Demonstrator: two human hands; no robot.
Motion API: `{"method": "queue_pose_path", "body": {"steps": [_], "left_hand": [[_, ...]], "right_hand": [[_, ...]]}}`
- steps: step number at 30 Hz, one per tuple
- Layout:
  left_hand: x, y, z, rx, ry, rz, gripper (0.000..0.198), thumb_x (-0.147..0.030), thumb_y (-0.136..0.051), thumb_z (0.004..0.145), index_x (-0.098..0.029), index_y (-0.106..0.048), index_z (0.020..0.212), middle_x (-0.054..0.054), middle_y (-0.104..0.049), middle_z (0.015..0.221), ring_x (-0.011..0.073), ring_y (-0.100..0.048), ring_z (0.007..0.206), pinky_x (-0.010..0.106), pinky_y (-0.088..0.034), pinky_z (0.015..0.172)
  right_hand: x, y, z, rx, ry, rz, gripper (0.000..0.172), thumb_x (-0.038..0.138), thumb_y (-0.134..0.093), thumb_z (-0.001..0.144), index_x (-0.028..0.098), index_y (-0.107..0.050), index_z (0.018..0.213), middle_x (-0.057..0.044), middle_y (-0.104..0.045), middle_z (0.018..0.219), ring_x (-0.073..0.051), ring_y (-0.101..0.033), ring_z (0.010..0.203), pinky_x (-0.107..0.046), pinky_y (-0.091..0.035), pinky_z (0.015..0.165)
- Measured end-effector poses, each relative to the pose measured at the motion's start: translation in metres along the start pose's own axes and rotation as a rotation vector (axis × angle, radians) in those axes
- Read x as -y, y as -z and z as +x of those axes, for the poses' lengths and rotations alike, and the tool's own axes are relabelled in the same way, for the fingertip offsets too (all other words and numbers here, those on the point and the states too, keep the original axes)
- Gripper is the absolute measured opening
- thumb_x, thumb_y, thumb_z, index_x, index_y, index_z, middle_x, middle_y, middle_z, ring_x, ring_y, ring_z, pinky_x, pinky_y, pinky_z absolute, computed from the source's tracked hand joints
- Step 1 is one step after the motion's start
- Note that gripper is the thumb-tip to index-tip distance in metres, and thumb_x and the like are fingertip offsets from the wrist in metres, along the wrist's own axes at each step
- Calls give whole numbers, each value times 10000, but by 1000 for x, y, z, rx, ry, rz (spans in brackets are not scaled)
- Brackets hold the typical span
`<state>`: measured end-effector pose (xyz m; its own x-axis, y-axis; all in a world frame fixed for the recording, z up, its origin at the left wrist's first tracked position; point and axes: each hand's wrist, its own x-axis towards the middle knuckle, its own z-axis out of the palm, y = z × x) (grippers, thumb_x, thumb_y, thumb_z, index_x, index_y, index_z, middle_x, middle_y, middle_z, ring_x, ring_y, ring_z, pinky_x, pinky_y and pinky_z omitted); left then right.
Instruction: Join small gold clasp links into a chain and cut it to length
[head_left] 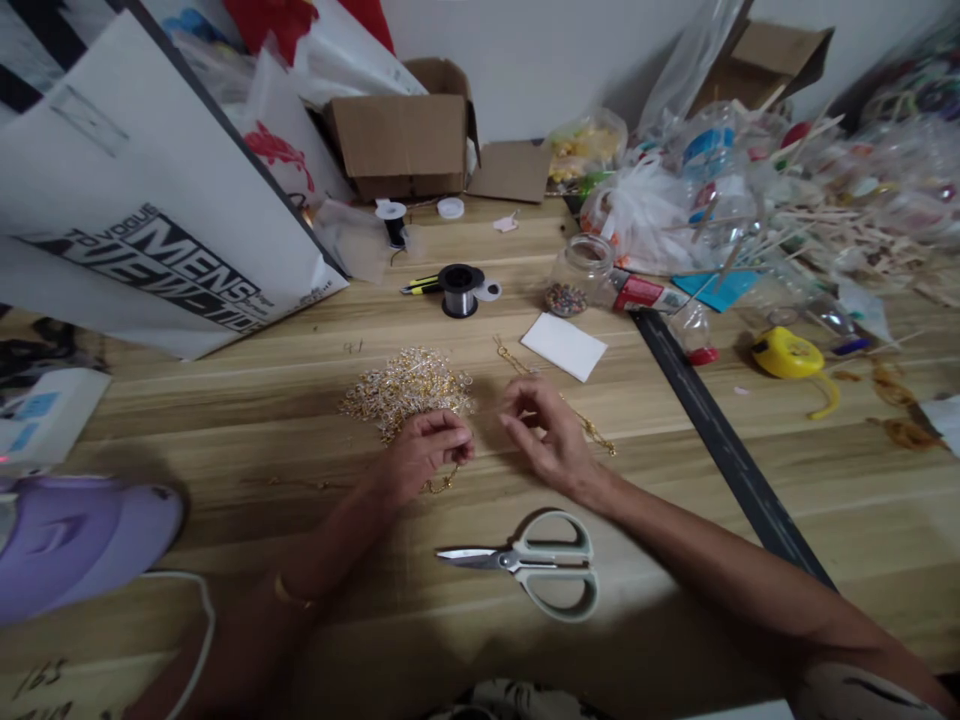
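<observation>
My left hand [435, 452] is closed in a pinch, with a gold chain [442, 484] hanging from its fingertips to the table. Part of that chain passes under my left wrist and shows again further left. Just across from it, my right hand [546, 435] has its fingers curled together; anything between them is too small to make out. A second gold chain [596, 435] lies partly behind the right hand. Beyond my left hand is a pile of gold and clear beaded pieces [409, 388]. Scissors [517, 562] with pale handles rest nearer to me, blades apart.
At the back stand a wire spool [460, 292], a yellow cutter [421, 286], a jar of beads [574, 280] and a cardboard box [401, 135]. A white card [564, 346] lies nearby. Rightward are a tape measure [786, 353] and plastic bags [645, 215]; a paper bag [150, 190] stands left.
</observation>
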<state>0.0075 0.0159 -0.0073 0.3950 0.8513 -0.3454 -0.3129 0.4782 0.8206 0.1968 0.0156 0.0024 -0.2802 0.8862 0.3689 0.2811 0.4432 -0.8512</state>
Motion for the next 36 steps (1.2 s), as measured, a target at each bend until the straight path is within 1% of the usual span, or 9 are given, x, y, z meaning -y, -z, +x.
{"method": "queue_pose_path", "body": {"steps": [3, 5, 7, 9, 11, 14, 22, 30, 36], "left_hand": [[0, 0, -1, -8, -33, 22, 177, -250, -736, 642, -124, -612, 649, 11, -633, 607, 100, -560, 573, 230, -413, 586], [0, -1, -2, -3, -48, 46, 169, -250, -725, 657, -123, -613, 653, 11, -631, 612, 101, -556, 583, 234, -413, 601], [0, -2, -2, -9, -60, 62, 168, -248, -723, 658, -121, -614, 649, 11, -628, 609, 100, -552, 586, 232, -410, 602], [0, -3, -2, -13, -74, 71, 170, -250, -723, 655, -119, -616, 646, 12, -628, 603, 99, -551, 585, 229, -409, 599], [0, -2, -2, -15, -80, 79, 172, -255, -722, 654, -120, -616, 646, 11, -631, 601, 101, -555, 585, 229, -415, 602], [0, 0, -1, -18, -86, 127, 166, -259, -714, 659, -125, -616, 647, 8, -634, 599, 103, -559, 584, 228, -422, 603], [-5, -2, -5, 31, -154, 460, 168, -288, -664, 703, -125, -634, 676, 14, -633, 625, 101, -547, 578, 221, -429, 587], [-4, -4, -8, 20, -327, 910, 109, -223, -584, 735, -127, -622, 699, 27, -628, 675, 117, -556, 618, 229, -433, 612], [1, -6, -10, -65, -484, 1199, 94, -186, -580, 739, -143, -625, 668, 22, -623, 650, 124, -560, 612, 230, -400, 603]], "right_hand": [[5, 3, 0, 81, 228, -131, 234, 139, -483, 870, 184, -492, 1099, -125, -510, 1146, -176, -544, 933, -301, -496, 722], [5, 3, -1, 181, 299, -171, 285, 133, -461, 882, 193, -467, 1161, -135, -491, 1224, -200, -520, 1064, -339, -492, 814], [1, 0, -2, 236, 268, -170, 306, 153, -473, 884, 186, -446, 1187, -133, -532, 1178, -201, -537, 1055, -345, -492, 826], [-3, -3, -2, 258, 169, -125, 300, 167, -503, 873, 169, -450, 1168, -100, -597, 1022, -173, -590, 896, -300, -502, 737], [-8, -4, -2, 270, 85, -79, 197, 170, -524, 864, 159, -512, 1060, -52, -612, 864, -138, -584, 739, -250, -477, 649], [-9, -3, 2, 280, 16, -25, 56, 185, -542, 854, 148, -584, 845, -27, -590, 759, -122, -546, 680, -224, -420, 603], [-2, 2, 9, 330, -260, 256, 149, 263, -554, 846, 131, -574, 780, 14, -513, 666, -95, -457, 610, -206, -351, 555], [-6, 3, 9, 351, -219, 143, 142, 251, -534, 856, 132, -546, 780, 18, -485, 667, -89, -426, 601, -197, -317, 532], [-6, 0, 4, 328, -32, -44, 119, 237, -540, 863, 149, -543, 783, 2, -520, 700, -103, -466, 620, -209, -345, 558]]}}
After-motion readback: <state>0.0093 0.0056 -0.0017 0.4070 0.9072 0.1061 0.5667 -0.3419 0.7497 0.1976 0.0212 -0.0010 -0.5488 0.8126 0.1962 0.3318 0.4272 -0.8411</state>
